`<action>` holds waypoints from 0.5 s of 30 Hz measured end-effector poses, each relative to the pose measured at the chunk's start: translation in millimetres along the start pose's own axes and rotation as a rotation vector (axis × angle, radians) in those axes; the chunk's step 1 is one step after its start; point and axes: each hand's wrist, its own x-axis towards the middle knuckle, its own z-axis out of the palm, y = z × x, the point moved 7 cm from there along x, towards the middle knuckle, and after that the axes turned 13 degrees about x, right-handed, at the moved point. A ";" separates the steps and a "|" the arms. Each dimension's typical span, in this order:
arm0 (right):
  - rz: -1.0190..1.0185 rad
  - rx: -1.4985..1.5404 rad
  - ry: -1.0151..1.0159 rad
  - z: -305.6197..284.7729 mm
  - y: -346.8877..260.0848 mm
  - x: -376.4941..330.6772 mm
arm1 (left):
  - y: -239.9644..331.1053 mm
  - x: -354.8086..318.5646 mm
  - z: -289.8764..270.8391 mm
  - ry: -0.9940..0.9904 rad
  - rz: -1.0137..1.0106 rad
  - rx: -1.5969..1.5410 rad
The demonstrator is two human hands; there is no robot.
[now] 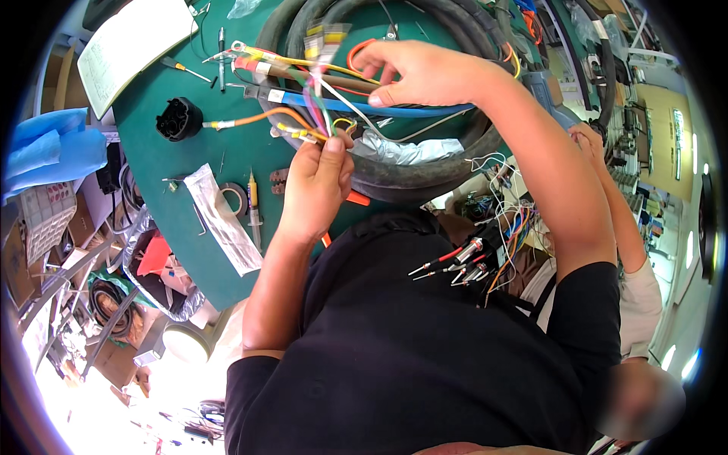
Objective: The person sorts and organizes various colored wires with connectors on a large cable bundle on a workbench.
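My left hand (320, 178) is closed, thumb and fingers pinching a bundle of thin coloured wires (312, 106) above the green table. The purple, white and green strands rise from the pinch, and their labelled upper ends (326, 42) are smeared by motion. An orange wire (254, 116) with a ferruled end runs left from the same hand. Over the thick cable's cores, my right hand (425, 73) is half curled, thumb and forefinger apart, close to an orange wire loop. Beneath it lie a blue core (364, 104) and a brown core (296, 76). The black cable (409, 178) is coiled around them.
Left on the table (159, 136) are a black round connector shell (179, 119), a screwdriver (186, 70), an open notebook (133, 45), a syringe (254, 208), a tape roll (233, 199) and a white strip (220, 220). A wired connector assembly (474, 258) and another person's arm (618, 205) are at right.
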 end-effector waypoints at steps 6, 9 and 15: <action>0.210 -0.444 -0.343 68.3 42.1 38.0 | -6.6 -12.0 3.6 0.019 0.050 -0.076; 0.226 -0.346 -0.342 63.6 44.3 35.7 | -11.7 -13.8 -3.0 0.047 0.037 -0.079; 0.215 -0.016 -0.326 41.3 59.0 31.5 | -6.6 -18.2 -7.8 0.029 0.059 -0.106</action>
